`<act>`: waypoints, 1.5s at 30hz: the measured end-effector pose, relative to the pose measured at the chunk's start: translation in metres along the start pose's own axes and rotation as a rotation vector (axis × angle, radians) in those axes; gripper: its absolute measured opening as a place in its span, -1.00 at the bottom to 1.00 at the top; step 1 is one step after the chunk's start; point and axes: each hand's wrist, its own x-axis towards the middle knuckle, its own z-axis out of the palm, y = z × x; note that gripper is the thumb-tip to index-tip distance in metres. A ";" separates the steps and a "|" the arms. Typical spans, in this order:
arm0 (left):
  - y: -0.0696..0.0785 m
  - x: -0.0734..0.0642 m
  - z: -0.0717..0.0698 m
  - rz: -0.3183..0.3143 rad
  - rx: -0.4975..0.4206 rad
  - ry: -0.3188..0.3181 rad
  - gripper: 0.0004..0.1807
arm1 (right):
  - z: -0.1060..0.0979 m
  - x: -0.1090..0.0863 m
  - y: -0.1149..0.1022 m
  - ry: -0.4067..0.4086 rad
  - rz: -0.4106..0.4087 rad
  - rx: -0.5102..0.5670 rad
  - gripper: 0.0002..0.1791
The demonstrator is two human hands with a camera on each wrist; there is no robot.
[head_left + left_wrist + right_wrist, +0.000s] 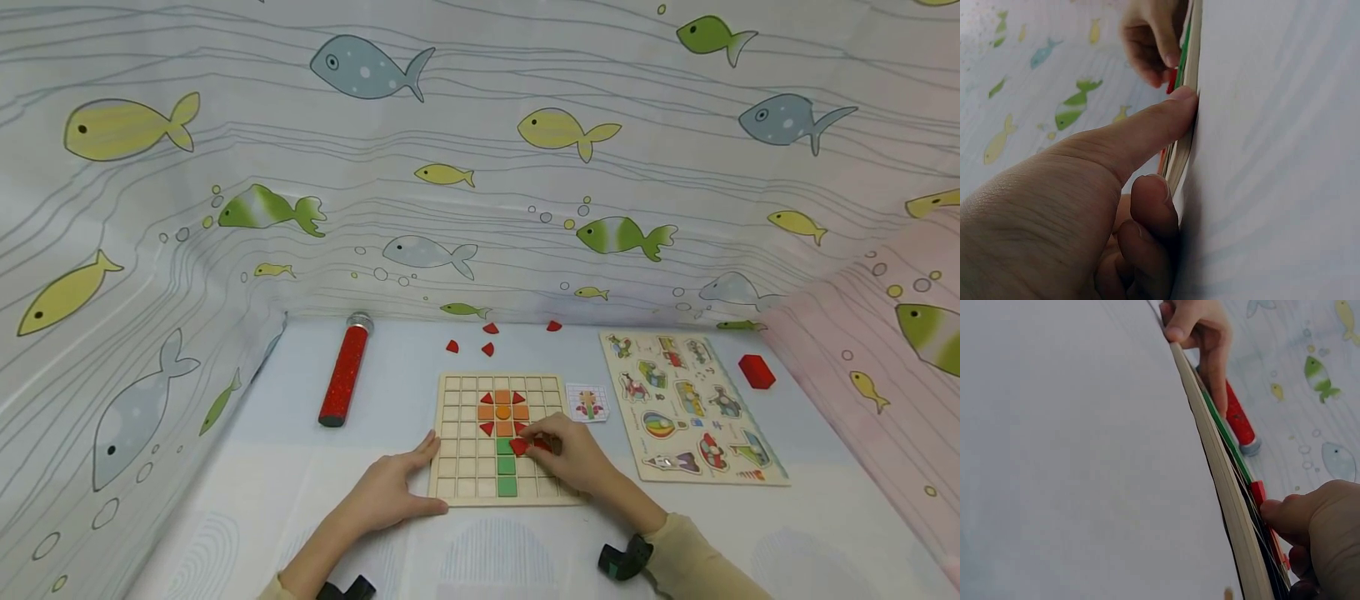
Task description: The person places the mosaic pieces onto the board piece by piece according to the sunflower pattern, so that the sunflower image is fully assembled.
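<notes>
A wooden grid board [468, 446] lies flat on the table. On it, orange squares [502, 397] surround an orange round piece [503, 412], with red triangles [487, 398] at the corners and green squares [507, 486] in a column below. My right hand [573, 454] pinches a small red piece [518, 447] between thumb and fingers, beside the top green square. Under those fingers another bit of red shows, partly hidden. At the board's near left corner, my left hand [386, 492] rests its thumb on the front edge and its extended index finger on the left edge.
Several red quarter-round pieces [488, 350] lie behind the board. A pattern card [587, 403] touches its right side. Further right are a wooden picture puzzle [626, 417] and a red block [757, 372]. A red microphone [345, 375] lies left. Fish-printed cloth [487, 225] rises behind.
</notes>
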 end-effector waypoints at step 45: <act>0.003 -0.002 -0.003 0.011 -0.018 -0.009 0.13 | -0.007 0.004 0.008 -0.062 -0.134 -0.100 -0.85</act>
